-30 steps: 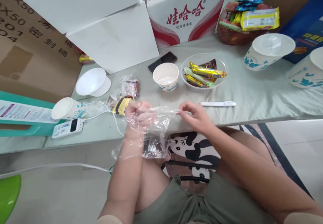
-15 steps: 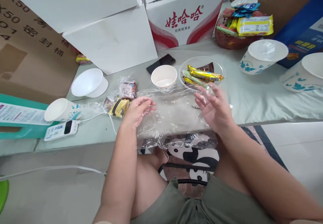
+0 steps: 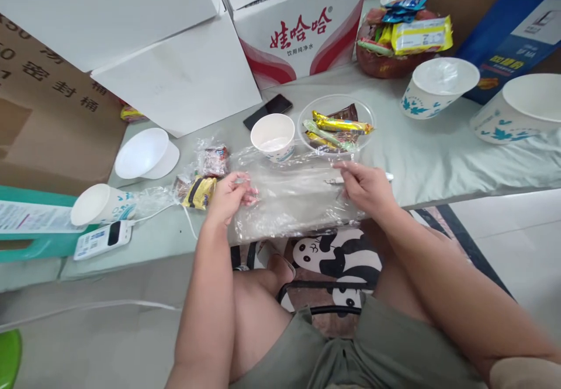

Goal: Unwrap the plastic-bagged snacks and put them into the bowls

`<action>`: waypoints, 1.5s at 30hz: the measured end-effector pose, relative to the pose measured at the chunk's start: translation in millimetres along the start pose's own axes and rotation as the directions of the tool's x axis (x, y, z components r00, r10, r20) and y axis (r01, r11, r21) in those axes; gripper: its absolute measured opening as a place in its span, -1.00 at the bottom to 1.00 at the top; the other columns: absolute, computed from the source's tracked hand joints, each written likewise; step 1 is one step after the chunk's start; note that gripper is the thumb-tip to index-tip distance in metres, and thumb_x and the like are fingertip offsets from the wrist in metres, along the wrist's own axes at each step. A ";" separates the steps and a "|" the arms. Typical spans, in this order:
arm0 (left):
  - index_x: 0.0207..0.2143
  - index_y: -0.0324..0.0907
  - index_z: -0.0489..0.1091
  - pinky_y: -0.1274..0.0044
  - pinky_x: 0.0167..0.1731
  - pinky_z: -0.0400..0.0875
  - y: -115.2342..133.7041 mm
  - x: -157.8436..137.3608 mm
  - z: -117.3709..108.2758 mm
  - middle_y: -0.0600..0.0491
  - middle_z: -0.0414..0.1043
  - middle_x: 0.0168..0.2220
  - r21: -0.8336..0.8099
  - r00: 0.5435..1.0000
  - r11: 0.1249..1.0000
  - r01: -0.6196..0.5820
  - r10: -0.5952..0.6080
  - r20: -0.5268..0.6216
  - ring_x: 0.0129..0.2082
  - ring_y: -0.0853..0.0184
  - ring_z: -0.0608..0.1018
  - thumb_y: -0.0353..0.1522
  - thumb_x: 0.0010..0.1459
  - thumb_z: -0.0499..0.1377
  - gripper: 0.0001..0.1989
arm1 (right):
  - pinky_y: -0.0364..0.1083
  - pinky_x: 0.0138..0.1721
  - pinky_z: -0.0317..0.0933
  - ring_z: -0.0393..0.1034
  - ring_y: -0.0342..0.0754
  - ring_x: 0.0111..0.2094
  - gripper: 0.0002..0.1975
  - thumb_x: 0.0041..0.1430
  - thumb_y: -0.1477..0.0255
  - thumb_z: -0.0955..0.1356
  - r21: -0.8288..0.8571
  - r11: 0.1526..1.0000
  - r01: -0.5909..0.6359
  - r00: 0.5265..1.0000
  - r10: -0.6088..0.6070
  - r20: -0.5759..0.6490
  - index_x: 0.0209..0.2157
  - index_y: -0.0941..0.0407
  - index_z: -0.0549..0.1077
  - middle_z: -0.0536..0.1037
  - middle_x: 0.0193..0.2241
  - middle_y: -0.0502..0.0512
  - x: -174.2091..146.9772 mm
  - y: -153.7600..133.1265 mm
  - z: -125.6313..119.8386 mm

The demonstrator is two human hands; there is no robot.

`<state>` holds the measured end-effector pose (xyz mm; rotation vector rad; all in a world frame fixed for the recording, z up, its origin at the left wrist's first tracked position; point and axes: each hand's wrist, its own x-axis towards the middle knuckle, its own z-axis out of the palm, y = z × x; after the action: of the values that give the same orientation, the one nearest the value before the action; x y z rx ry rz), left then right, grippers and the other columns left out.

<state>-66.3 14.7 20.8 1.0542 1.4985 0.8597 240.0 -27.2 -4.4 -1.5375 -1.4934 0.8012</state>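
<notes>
A sheet of clear plastic film (image 3: 289, 193) stretches between my two hands and lies over the front part of the covered table. My left hand (image 3: 228, 199) has its fingers curled on the film's left side, beside the wrapped snacks (image 3: 200, 192). At the right, my right hand (image 3: 367, 187) is palm down with its fingers pinched on the film's edge. A thin white-handled tool (image 3: 389, 176) lies partly hidden beneath the right hand; its kind is unclear. Just beyond the film stand a paper cup (image 3: 274, 136) and a clear round dish (image 3: 370, 111) holding several wrapped snack bars (image 3: 339, 123).
A dark phone (image 3: 268, 111) lies behind the cup. To the left are a white bowl (image 3: 142, 154), a tipped paper cup (image 3: 90, 205) and a power bank (image 3: 101, 240) with a cable. Paper buckets (image 3: 433, 88) and a snack basket (image 3: 381, 65) stand right; cartons (image 3: 302, 33) line the back.
The film now lies flatter on the table. My right hand has turned from a raised, spread palm to palm down with fingers closed. The view has shifted slightly.
</notes>
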 end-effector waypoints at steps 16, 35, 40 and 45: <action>-0.59 -0.19 0.32 0.69 -0.73 0.30 8.3 -6.1 -7.9 0.12 0.49 -0.64 -0.314 0.999 0.949 -0.035 0.041 0.012 -0.74 0.46 0.46 -0.45 -0.27 0.30 -0.82 | -0.07 -0.66 0.06 0.22 -0.18 -0.57 -0.82 0.02 0.38 0.40 0.475 0.876 0.080 0.984 0.006 -0.176 -0.60 0.04 0.39 0.50 -0.02 0.09 4.6 19.0 -10.5; -0.56 -0.21 0.39 0.67 -0.53 0.43 -8.0 7.8 -4.5 0.14 0.43 -0.58 -0.135 0.983 0.981 -0.141 0.122 -0.136 -0.54 0.43 0.54 -0.45 -0.21 0.40 -0.79 | 0.06 -0.29 0.32 0.38 0.02 -0.38 -0.85 0.12 0.53 0.28 -0.215 0.914 0.343 0.787 -0.405 -0.466 -0.40 -0.01 0.42 0.48 -0.43 0.08 -4.2 -10.3 -12.3; -0.37 -0.16 0.34 0.68 -0.63 0.40 6.7 -15.0 -9.5 0.14 0.43 -0.29 -0.201 0.977 0.969 -0.142 0.169 0.129 -0.39 0.31 0.65 -0.50 -0.35 0.42 -0.56 | 0.15 -0.02 0.34 0.48 0.11 -0.13 -0.80 0.13 0.49 0.33 -0.097 0.843 0.529 0.828 -0.537 -0.162 -0.19 -0.02 0.46 0.58 -0.21 0.11 -5.4 -33.6 4.1; -0.36 -0.16 0.33 0.68 -0.76 0.28 10.5 -30.9 -18.5 0.05 0.48 -0.24 -0.215 0.872 0.972 -0.098 0.188 0.452 -0.56 0.34 0.61 -0.44 -0.29 0.46 -0.57 | 0.28 0.28 0.13 0.22 0.27 0.29 -0.37 0.06 0.28 0.46 0.063 0.834 0.548 0.770 -0.533 0.351 0.17 0.06 0.36 0.42 0.22 0.26 5.1 -55.5 28.8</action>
<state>-81.2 -10.2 44.5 1.1457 0.9215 0.7598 189.3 -21.2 32.2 -0.9177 -2.1026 0.7169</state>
